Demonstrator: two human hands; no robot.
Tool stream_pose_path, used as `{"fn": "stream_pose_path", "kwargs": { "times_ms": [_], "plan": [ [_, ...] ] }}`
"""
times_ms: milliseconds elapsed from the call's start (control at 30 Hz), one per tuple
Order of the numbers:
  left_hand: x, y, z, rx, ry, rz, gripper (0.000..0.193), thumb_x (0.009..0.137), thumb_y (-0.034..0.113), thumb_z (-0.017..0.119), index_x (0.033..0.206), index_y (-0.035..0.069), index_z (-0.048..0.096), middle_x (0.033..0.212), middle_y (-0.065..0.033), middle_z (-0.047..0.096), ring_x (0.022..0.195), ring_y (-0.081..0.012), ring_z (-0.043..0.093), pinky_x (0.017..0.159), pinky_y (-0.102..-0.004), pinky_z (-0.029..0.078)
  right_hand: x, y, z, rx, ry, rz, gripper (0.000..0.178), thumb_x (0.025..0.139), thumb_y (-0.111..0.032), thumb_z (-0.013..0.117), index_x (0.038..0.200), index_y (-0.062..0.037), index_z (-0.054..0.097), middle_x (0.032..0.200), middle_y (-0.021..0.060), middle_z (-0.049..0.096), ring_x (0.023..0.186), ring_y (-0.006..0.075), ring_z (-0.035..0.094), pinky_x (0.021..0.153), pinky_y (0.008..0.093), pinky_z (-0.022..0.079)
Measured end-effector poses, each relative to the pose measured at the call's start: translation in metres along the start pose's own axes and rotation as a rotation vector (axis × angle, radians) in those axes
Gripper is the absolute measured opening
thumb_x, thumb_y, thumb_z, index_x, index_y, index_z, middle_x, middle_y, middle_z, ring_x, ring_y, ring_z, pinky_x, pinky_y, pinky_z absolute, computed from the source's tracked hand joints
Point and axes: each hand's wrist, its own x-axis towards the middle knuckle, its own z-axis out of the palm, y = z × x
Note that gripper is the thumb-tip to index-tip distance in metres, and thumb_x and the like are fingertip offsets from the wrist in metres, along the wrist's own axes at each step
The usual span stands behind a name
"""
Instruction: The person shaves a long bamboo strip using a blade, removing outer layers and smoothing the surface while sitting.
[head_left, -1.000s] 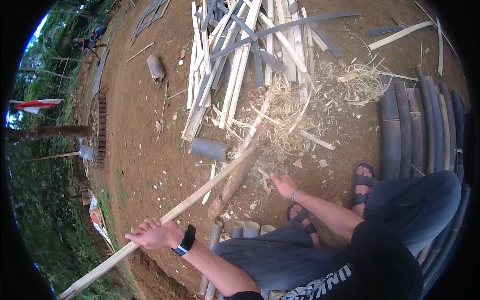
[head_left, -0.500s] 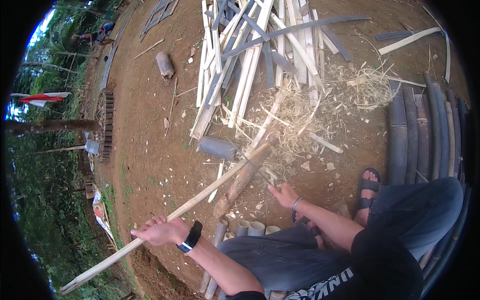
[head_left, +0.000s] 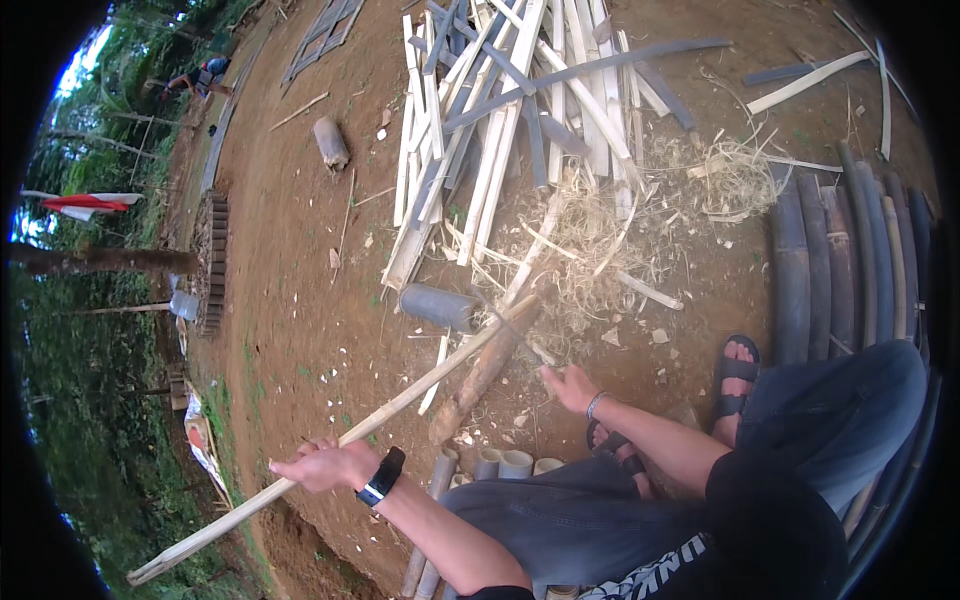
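Note:
My left hand (head_left: 326, 464) is closed around a long, pale bamboo strip (head_left: 418, 387), which runs from the lower left up toward the middle. The strip's far part lies across a short brown log (head_left: 478, 378) on the ground. My right hand (head_left: 570, 388) grips a knife (head_left: 515, 328) by its handle. Its thin, slightly blurred blade crosses the strip near the far end; whether it bites into the wood I cannot tell. Curly bamboo shavings (head_left: 590, 230) lie just beyond the log, and a dark bamboo section (head_left: 438, 306) rests beside it.
A large heap of split bamboo strips (head_left: 505, 130) lies ahead. Dark bamboo poles (head_left: 793, 270) stand in a row at my right. Cut bamboo tubes (head_left: 515, 464) are near my legs. A short bamboo piece (head_left: 330, 143) lies farther left. Another person (head_left: 205, 78) is at the far upper left.
The bamboo strip's far end and the knife blade have shifted slightly. My right hand has moved a little right; my left hand keeps its hold. The view has tilted slightly.

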Motion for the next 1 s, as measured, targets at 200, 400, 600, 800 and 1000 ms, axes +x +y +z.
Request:
{"fn": "stream_pose_path", "kwargs": {
  "times_ms": [200,400,600,800,1000],
  "plan": [
    [-0.001,0.001,-0.001,0.048,0.006,0.040,0.045,0.096,0.042,0.039,0.064,0.015,0.022,0.059,0.0011,0.023,0.052,-0.0138,0.022,0.047,-0.0301,0.019,-0.017,-0.042,0.018,0.107,0.009,-0.002,0.075,0.088,-0.064,0.042,0.049,0.0001,0.049,0.041,0.0099,0.044,0.040,0.0234,0.049,0.045,0.0426,0.039],
    [0.000,0.000,0.003,0.059,0.011,0.029,0.043,0.095,0.040,0.040,0.064,0.014,0.025,0.060,-0.0002,0.025,0.052,-0.0154,0.024,0.047,-0.0313,0.021,0.020,-0.005,-0.038,0.051,-0.008,0.275,0.077,0.085,-0.067,0.044,0.050,0.0007,0.052,0.045,0.0118,0.051,0.045,0.0260,0.055,0.050,0.0455,0.043],
    [0.002,-0.003,0.007,0.047,-0.024,0.066,0.043,0.095,0.042,0.040,0.065,0.014,0.028,0.060,-0.0006,0.026,0.052,-0.0160,0.025,0.047,-0.0321,0.021,0.009,-0.022,0.004,-0.057,0.022,-0.081,0.077,0.085,-0.068,0.042,0.046,-0.0028,0.049,0.046,0.0095,0.049,0.045,0.0247,0.053,0.049,0.0429,0.042],
    [-0.006,0.005,0.005,0.027,0.021,0.051,0.042,0.094,0.041,0.043,0.073,0.006,0.038,0.066,-0.0018,0.030,0.056,-0.0168,0.029,0.050,-0.0351,0.025,0.025,-0.016,-0.036,0.097,-0.002,0.367,0.073,0.088,-0.064,0.042,0.052,-0.0014,0.050,0.045,0.0085,0.050,0.041,0.0230,0.051,0.049,0.0419,0.043],
    [-0.009,0.002,0.005,-0.026,-0.018,0.054,0.044,0.095,0.041,0.042,0.064,0.016,0.025,0.058,0.0020,0.021,0.052,-0.0133,0.023,0.048,-0.0301,0.019,0.019,0.020,-0.026,-0.040,0.066,0.132,0.081,0.084,-0.067,0.045,0.051,0.0068,0.050,0.048,0.0184,0.052,0.053,0.0300,0.061,0.056,0.0461,0.046]
  ]
}}
